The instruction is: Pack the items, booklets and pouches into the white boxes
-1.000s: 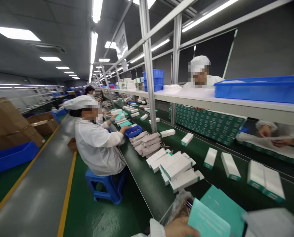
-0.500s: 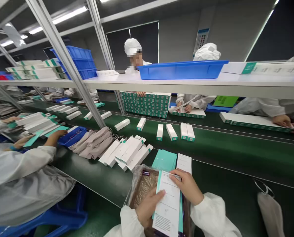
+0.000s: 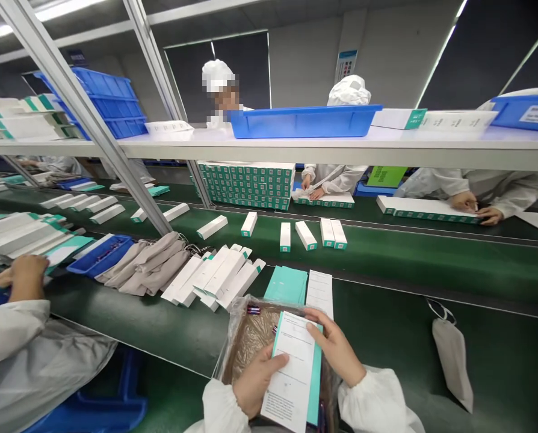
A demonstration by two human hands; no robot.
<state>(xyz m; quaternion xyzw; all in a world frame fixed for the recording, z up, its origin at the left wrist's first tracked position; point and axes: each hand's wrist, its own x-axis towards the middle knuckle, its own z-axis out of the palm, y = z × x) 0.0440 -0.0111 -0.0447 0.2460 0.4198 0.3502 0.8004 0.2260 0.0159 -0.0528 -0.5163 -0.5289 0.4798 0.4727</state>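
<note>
Moved since half a second ago: the view, turned slightly rightward, so the pile of white cartons (image 3: 219, 276) sits further left, near mid-frame. Item: printed white leaflet (image 3: 291, 367), lower centre, tilted, teal card (image 3: 315, 385) showing along its right side. Item: left hand (image 3: 256, 379), closed on the leaflet's left edge, thumb on top. Item: right hand (image 3: 336, 346), closed at the upper right corner, thumb in front (some fingertips hidden behind). Beneath: plastic-lined box (image 3: 251, 346) with small dark cylinders (image 3: 253, 310). Beyond it: teal cards (image 3: 286, 284), a second printed sheet (image 3: 319, 291) just beside. Lower right: one grey pouch (image 3: 452, 361). Left edge: co-worker's hand (image 3: 27, 276), near a blue tray (image 3: 82, 268).
</note>
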